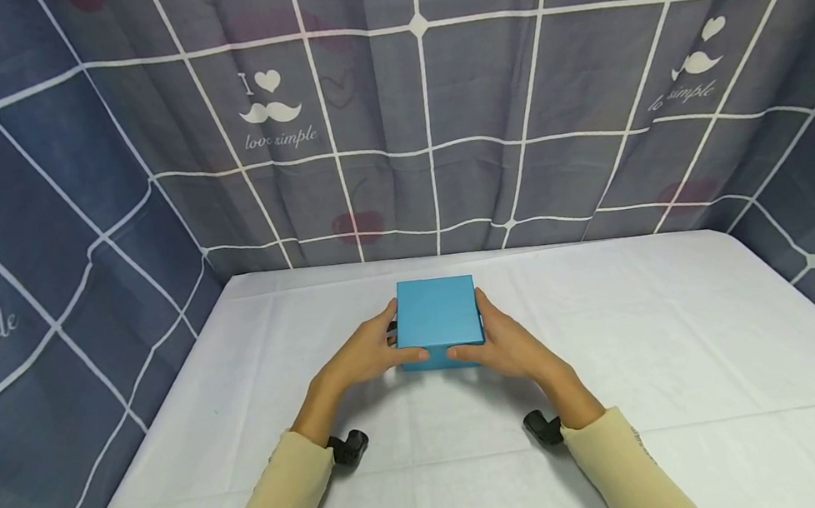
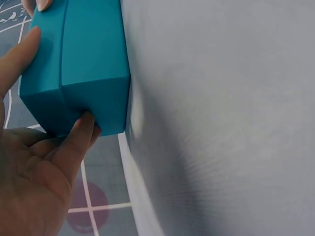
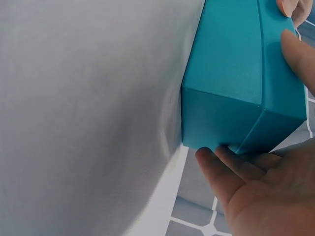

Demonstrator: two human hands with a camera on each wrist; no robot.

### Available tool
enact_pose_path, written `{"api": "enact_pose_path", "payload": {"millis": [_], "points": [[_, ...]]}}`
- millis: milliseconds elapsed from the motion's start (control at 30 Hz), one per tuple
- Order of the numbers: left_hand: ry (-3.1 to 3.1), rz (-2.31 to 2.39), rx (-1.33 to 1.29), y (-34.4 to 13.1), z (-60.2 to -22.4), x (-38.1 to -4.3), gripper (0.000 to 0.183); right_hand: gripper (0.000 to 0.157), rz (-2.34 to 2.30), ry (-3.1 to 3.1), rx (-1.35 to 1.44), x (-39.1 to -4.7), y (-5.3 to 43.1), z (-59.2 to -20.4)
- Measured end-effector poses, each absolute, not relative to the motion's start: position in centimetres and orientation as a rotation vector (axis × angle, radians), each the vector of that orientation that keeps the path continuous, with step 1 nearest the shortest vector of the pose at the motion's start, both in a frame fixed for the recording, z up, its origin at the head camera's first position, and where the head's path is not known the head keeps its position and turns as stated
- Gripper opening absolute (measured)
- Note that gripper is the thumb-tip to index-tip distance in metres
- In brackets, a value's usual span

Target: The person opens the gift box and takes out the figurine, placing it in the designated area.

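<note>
A blue lidded box (image 1: 437,311) sits on the white-covered table in the middle of the head view, with a seam between its lid and base visible in both wrist views. My left hand (image 1: 360,351) holds its left side, thumb on the front face of the lid and fingers along the side. From the right, my right hand (image 1: 510,343) grips it the same way, thumb in front. The left wrist view shows fingertips (image 2: 86,118) touching the side near the seam. In the right wrist view, fingers (image 3: 221,169) reach the lower side of the box. The box's back is hidden.
A white cloth (image 1: 689,339) covers the table. Dark grey-blue curtains (image 1: 480,95) with white grid lines hang behind it and at both sides. Black wrist-worn devices (image 1: 349,447) stick out inward from each wrist.
</note>
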State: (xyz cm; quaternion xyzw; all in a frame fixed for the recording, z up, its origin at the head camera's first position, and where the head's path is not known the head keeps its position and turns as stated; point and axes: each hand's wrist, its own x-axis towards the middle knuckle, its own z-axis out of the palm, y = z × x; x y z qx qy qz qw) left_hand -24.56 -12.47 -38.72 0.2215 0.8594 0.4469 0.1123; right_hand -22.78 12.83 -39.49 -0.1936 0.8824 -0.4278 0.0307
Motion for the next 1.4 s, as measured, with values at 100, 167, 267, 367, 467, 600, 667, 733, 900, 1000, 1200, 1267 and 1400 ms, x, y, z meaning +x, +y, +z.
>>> {"api": "enact_pose_path", "payload": {"millis": [100, 167, 267, 367, 467, 600, 667, 733, 900, 1000, 1200, 1267, 1400], "points": [[2.503, 1.340, 0.671, -12.4, -38.8, -24.5, 0.107, 0.113, -1.317, 2.729, -0.610, -22.7, 12.9, -39.5], [2.503, 1.342, 0.667, -12.3, -38.8, -24.4, 0.106, 0.112, -1.316, 2.734, -0.616, -22.6, 12.9, -39.5], [2.512, 1.334, 0.655, -12.2, -38.7, -24.2, 0.106, 0.111, -1.322, 2.734, -0.627, -22.6, 12.9, -39.6], [2.519, 1.341, 0.649, -12.1, -38.6, -24.2, 0.102, 0.108, -1.332, 2.734, -0.649, -22.6, 13.0, -39.6], [2.522, 1.345, 0.639, -12.0, -38.5, -24.1, 0.099, 0.105, -1.342, 2.729, -0.671, -22.5, 13.1, -39.5], [2.520, 1.359, 0.646, -11.9, -38.2, -24.1, 0.097, 0.102, -1.365, 2.721, -0.709, -22.4, 13.2, -39.3], [2.533, 1.359, 0.654, -11.9, -38.0, -24.0, 0.097, 0.101, -1.381, 2.720, -0.727, -22.4, 13.2, -39.2], [2.552, 1.357, 0.653, -11.9, -37.7, -23.9, 0.098, 0.100, -1.397, 2.723, -0.738, -22.4, 13.1, -39.0], [2.625, 1.330, 0.636, -11.9, -36.8, -23.6, 0.104, 0.101, -1.446, 2.715, -0.730, -22.2, 13.1, -38.4], [2.642, 1.341, 0.630, -11.9, -36.3, -23.5, 0.106, 0.101, -1.478, 2.704, -0.737, -22.1, 13.1, -38.1], [2.612, 1.415, 0.639, -11.9, -35.9, -23.2, 0.103, 0.098, -1.504, 2.679, -0.737, -22.0, 13.0, -38.1], [2.610, 1.428, 0.654, -12.0, -35.9, -23.2, 0.101, 0.096, -1.517, 2.666, -0.736, -21.5, 12.8, -37.6], [2.649, 1.400, 0.632, -12.1, -35.9, -23.1, 0.101, 0.096, -1.550, 2.654, -0.748, -21.4, 12.6, -37.4]]}}
